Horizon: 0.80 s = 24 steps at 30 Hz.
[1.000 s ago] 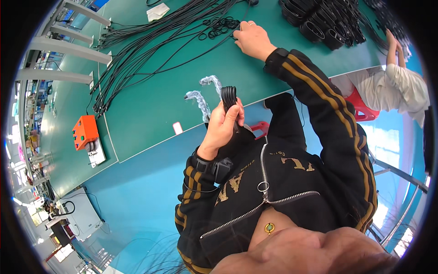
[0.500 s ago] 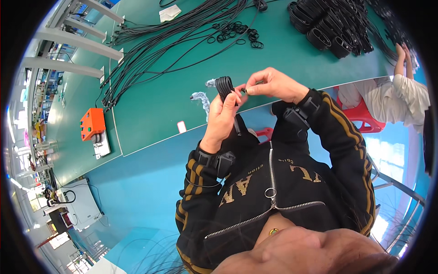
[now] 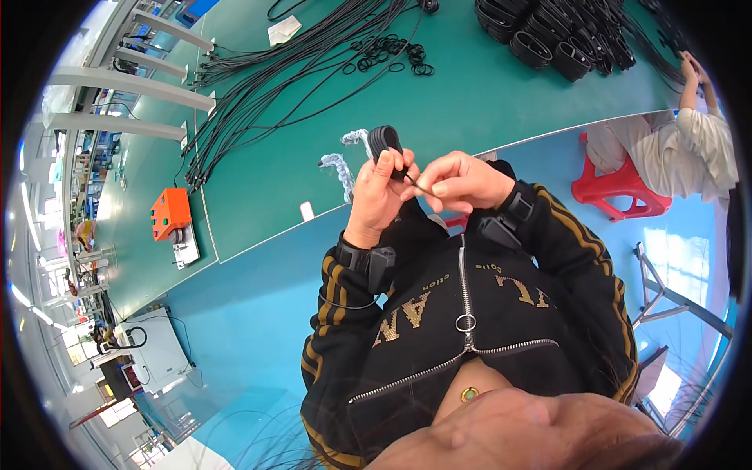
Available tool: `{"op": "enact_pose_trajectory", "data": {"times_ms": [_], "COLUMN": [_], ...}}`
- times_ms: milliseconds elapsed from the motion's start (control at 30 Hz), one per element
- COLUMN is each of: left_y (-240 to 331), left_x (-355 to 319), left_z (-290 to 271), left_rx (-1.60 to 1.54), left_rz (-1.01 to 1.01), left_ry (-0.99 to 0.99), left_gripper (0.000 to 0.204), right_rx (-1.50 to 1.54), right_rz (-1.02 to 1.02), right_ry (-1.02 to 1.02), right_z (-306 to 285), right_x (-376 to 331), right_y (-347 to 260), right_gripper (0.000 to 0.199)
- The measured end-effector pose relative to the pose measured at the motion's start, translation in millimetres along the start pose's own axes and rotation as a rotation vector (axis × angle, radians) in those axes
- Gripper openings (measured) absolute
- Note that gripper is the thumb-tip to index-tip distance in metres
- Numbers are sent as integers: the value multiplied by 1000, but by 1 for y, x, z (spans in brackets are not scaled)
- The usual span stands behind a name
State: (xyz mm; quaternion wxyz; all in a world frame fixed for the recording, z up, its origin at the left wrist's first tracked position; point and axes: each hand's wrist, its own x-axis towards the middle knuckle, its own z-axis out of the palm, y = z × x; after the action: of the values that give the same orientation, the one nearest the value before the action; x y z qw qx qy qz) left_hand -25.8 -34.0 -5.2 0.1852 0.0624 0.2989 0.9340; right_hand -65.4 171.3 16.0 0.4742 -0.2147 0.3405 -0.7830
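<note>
Coiled cable: black bundle (image 3: pixel 385 142), held upright above the near edge of the green table (image 3: pixel 486 102).
Left hand: (image 3: pixel 378 192) fingers wrapped tight around the bundle.
Right hand: (image 3: pixel 462 180) fingertips pinched together on a thin black tie (image 3: pixel 420 186) beside the bundle.
Farther: loose black rings (image 3: pixel 392 55), long cables (image 3: pixel 274 78), orange box (image 3: pixel 171 214).

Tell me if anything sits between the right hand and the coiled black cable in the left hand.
Nothing visible does. The left hand grips the coiled black cable, and the right hand is right beside it, pinching a thin black tie that runs between the two hands.
</note>
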Motion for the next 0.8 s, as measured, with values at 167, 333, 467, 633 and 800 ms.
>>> {"op": "enact_pose_trajectory", "data": {"times_ms": [167,333,467,633,800], "left_y": [0,-6,-5,-4,-2], "left_x": [-7,-12,-10,-8,-15], "left_z": [13,11,13,19,28], "left_rx": [350,506,688,1012,628], "left_rz": [52,-48,-223,-368,-207], "left_ry": [153,171,55,-160,-120], "left_gripper": [26,26,26,26,24], "right_rx": [-737,-1333,-1882,-1966,-1058], "right_rz": [28,69,-544,-68,135], "right_ry": [184,267,80,-72,-42], "right_z": [-6,0,5,31,-6], "right_x": [-12,-16,-4,10,10], "right_y": [-23,-57,-56,-56,-40], "right_gripper": [38,52,55,50,36]}}
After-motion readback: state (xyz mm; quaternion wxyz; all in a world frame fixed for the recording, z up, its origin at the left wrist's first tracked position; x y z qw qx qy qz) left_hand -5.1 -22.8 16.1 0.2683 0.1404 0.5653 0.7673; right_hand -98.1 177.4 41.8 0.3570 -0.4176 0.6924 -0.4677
